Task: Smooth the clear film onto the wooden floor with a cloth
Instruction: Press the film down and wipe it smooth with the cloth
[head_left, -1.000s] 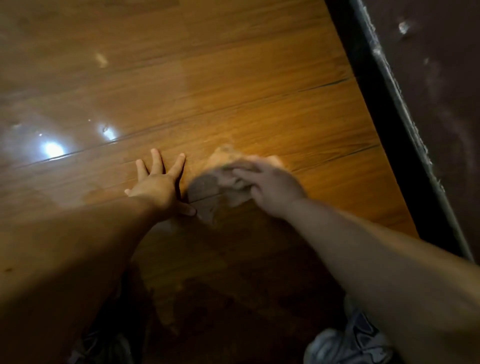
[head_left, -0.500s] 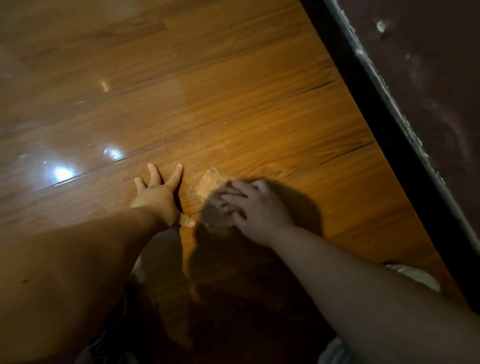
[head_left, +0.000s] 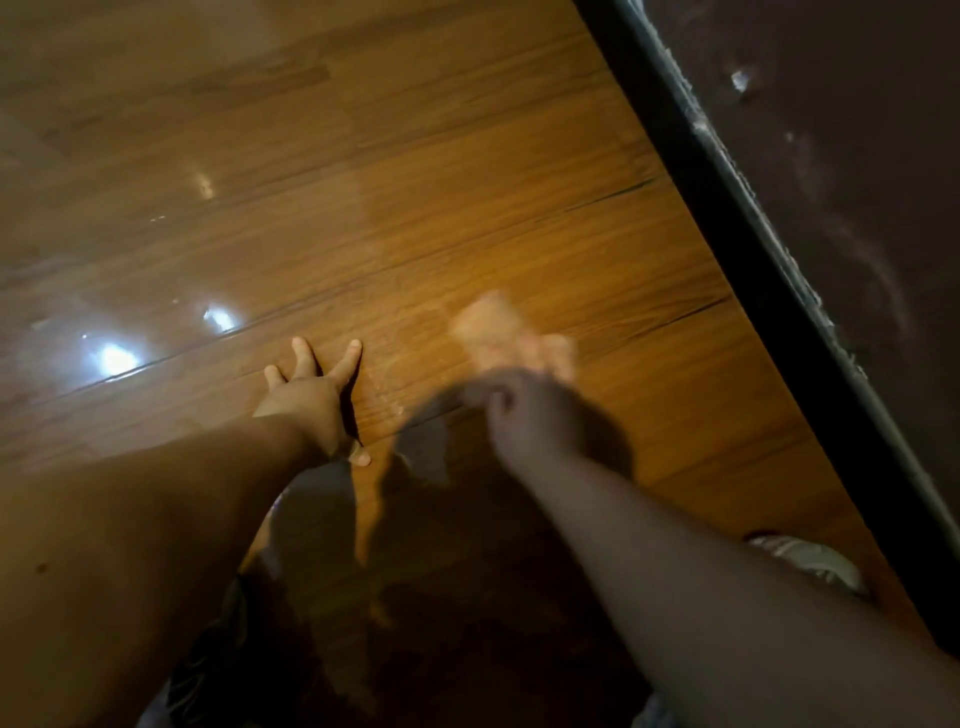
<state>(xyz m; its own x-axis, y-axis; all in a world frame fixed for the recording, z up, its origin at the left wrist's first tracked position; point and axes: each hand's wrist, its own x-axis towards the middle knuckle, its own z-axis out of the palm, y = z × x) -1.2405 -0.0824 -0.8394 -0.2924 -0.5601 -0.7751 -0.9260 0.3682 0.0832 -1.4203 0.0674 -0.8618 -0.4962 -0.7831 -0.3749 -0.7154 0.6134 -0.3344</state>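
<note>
Two hands share what looks like the smoothing step: the left hand (head_left: 310, 397), fingers spread flat, pins the clear film (head_left: 208, 249) to the wooden floor (head_left: 545, 218), while just right of it the blurred right hand (head_left: 532, 413) meets the cloth (head_left: 491, 325), grip untellable; next, probably a firm outward stroke.

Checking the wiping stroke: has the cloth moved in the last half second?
Yes. The cloth, with the right hand, has slid away from the planted left hand, toward the dark strip on the right.
</note>
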